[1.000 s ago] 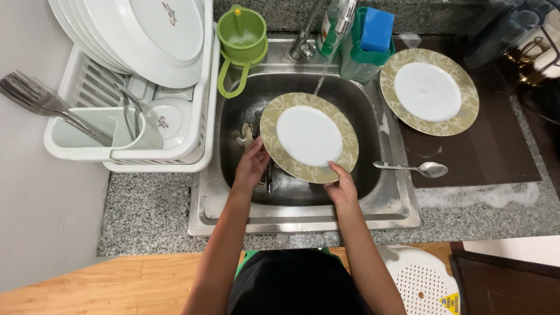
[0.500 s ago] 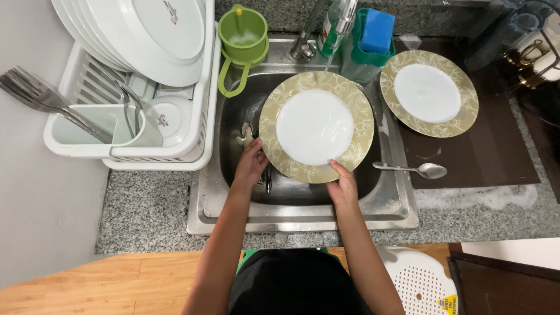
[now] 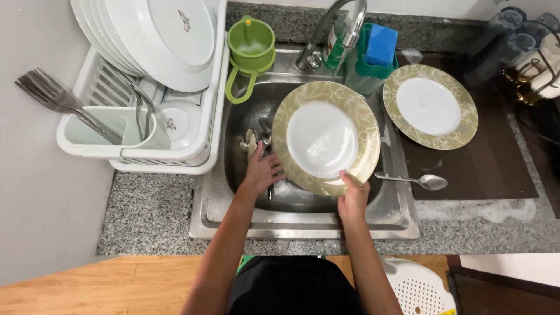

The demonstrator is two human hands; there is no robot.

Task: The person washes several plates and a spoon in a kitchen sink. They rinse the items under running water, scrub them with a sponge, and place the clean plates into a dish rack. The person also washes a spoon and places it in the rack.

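Observation:
I hold a round plate (image 3: pixel 324 137) with a white centre and a gold patterned rim over the steel sink (image 3: pixel 233 204). My left hand (image 3: pixel 261 171) grips its lower left edge. My right hand (image 3: pixel 354 195) grips its lower right edge. The plate faces up toward me and sits below the tap (image 3: pixel 344 23). Cutlery (image 3: pixel 252 140) lies in the sink basin beside my left hand.
A second gold-rimmed plate (image 3: pixel 430 106) and a spoon (image 3: pixel 415 181) lie on a dark mat (image 3: pixel 484 169) to the right. A white dish rack (image 3: pixel 175 146) with white plates and forks stands left. A green cup (image 3: pixel 251 44), a soap bottle (image 3: pixel 336 41) and a blue sponge (image 3: pixel 380 44) stand behind the sink.
Both hands have lifted the plate up out of the basin toward the camera and a little to the right. It looks larger now.

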